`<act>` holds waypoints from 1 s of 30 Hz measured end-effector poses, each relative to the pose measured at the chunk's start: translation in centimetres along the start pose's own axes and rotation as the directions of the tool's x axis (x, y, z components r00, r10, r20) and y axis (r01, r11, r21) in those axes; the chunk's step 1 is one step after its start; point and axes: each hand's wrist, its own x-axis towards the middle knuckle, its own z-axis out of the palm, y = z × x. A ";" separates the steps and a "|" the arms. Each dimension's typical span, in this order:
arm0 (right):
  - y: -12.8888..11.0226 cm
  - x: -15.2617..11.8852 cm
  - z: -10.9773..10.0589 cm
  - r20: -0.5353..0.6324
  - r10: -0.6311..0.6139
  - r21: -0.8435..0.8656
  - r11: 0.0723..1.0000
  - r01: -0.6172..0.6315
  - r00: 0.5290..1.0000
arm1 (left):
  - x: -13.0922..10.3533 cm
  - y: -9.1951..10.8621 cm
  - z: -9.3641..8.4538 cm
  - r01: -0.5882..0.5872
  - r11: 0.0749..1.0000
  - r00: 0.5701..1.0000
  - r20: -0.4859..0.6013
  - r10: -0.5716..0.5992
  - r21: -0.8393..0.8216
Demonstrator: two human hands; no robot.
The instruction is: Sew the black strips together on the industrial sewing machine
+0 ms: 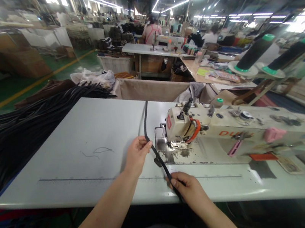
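A long, narrow black strip (160, 159) runs across the pale sewing table (67, 143), from the far edge down past the near edge. My left hand (138, 153) pinches it left of the sewing machine's needle area. Closer to me, my right hand (184, 187) grips the same strip at the table's front edge, its thumb on top. Between the two hands the strip looks taut; its lower end drops out of sight below the table. The sewing machine (183, 128) stands just right of the strip, its presser foot apart from it.
A thick bundle of black strips (26, 122) lies left of the table. Loose threads (97, 152) and a printed ruler line (76, 179) mark the tabletop. Thread cones (255, 52) stand at the right. A cloth-lined bin (148, 89) sits behind; a person (152, 31) works farther off.
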 end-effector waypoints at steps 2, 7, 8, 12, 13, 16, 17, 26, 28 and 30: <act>0.1 0.0 -0.1 0.003 0.012 0.012 1.000 -0.012 1.000 | 0.0 0.0 0.0 0.001 1.000 1.000 -0.017 -0.002 -0.021; 0.2 -0.1 -0.1 0.002 0.034 0.053 0.998 -0.035 0.999 | 0.2 -0.5 -0.2 0.029 0.999 0.999 -0.013 -0.030 -0.037; 0.2 -0.1 -0.1 0.004 0.040 0.065 0.997 -0.040 0.999 | 0.2 -0.6 -0.3 0.028 0.999 1.000 -0.011 -0.028 -0.039; 0.4 0.0 -0.3 0.028 0.070 0.124 0.990 -0.073 0.997 | 0.1 -0.6 -0.4 -0.010 1.000 0.999 -0.053 0.011 0.020; 0.5 0.0 -0.4 0.033 0.078 0.138 0.987 -0.082 0.996 | 0.1 -0.5 -0.4 -0.018 0.999 0.997 -0.071 0.021 0.051; 0.8 0.2 -0.6 0.044 0.093 0.176 0.979 -0.100 0.995 | -0.1 -0.3 -0.5 -0.025 0.992 0.994 -0.099 0.037 0.122; 0.8 0.2 -0.6 0.046 0.097 0.187 0.977 -0.104 0.994 | -0.1 -0.2 -0.6 -0.026 0.991 0.994 -0.099 0.039 0.131; 0.6 0.3 -0.7 0.062 0.107 0.266 0.957 -0.120 0.992 | -0.4 0.4 -0.4 -0.038 0.988 0.995 -0.082 0.051 0.150; 0.5 0.4 -0.7 0.064 0.108 0.270 0.955 -0.122 0.992 | -0.4 0.4 -0.3 -0.037 0.990 0.996 -0.081 0.049 0.137; 0.5 0.5 -0.8 0.065 0.109 0.271 0.955 -0.123 0.992 | -0.4 0.4 -0.3 -0.042 0.992 0.995 -0.081 0.052 0.121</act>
